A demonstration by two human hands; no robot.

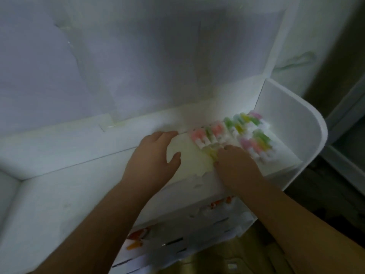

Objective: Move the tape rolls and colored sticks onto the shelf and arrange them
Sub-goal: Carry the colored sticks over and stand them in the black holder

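Observation:
A white shelf (292,107) with raised side walls fills the view. At its right end lie several colored sticks (243,131), with pink, green and yellow tops, side by side in rows. My right hand (235,167) lies on the nearest sticks and its fingers curl over a yellow stick (212,153). To the left of the sticks my left hand (156,159) hovers over the bare shelf floor, fingers spread and holding nothing. No tape rolls can be made out in this blurred view.
Below the shelf's front edge a lower white tray (177,238) holds orange and white items. The shelf's back wall (138,66) rises close behind the hands. A dark floor (335,204) lies to the right.

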